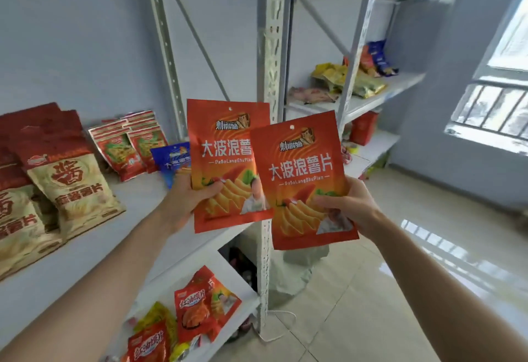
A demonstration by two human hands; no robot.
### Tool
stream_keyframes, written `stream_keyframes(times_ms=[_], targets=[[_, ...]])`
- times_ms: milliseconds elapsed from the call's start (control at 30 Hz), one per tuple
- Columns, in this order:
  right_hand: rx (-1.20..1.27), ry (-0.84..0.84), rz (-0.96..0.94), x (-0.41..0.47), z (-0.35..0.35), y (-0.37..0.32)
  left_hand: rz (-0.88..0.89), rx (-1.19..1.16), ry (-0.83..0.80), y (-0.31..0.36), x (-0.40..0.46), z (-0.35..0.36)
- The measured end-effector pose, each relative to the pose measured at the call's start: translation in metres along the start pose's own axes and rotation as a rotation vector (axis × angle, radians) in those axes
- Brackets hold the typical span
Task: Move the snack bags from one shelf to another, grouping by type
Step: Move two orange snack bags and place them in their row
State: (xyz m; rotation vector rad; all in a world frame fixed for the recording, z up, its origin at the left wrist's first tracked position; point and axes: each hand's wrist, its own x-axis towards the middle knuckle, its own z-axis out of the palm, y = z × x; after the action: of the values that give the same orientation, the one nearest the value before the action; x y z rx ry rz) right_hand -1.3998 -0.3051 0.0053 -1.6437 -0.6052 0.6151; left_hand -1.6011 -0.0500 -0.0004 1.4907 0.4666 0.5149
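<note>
While both hands pinch orange chip bags, left hand [188, 199] w/ rear bag [225, 161], right hand [351, 207] w/ front bag [303, 179] overlapping it, fingertips hidden.

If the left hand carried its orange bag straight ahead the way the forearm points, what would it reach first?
Probably the blue bag lying on the shelf, just beyond the left hand and its orange chip bag. Depth is uncertain from this single view.

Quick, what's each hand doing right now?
Left hand: closed on an orange chip bag.
Right hand: closed on a second orange chip bag of the same kind.
</note>
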Motion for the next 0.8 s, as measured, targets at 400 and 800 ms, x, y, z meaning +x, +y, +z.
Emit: stream_keyframes(times_ms=[400, 800], targets=[[-0.029, 0.213, -0.027, 0.0, -0.238, 0.021, -0.048, -0.094, -0.155, -0.017, 0.099, 0.244], [-0.011, 0.289, -0.062, 0.132, -0.37, 0.028, -0.042, -0.11, -0.227, -0.018, 0.272, 0.37]])
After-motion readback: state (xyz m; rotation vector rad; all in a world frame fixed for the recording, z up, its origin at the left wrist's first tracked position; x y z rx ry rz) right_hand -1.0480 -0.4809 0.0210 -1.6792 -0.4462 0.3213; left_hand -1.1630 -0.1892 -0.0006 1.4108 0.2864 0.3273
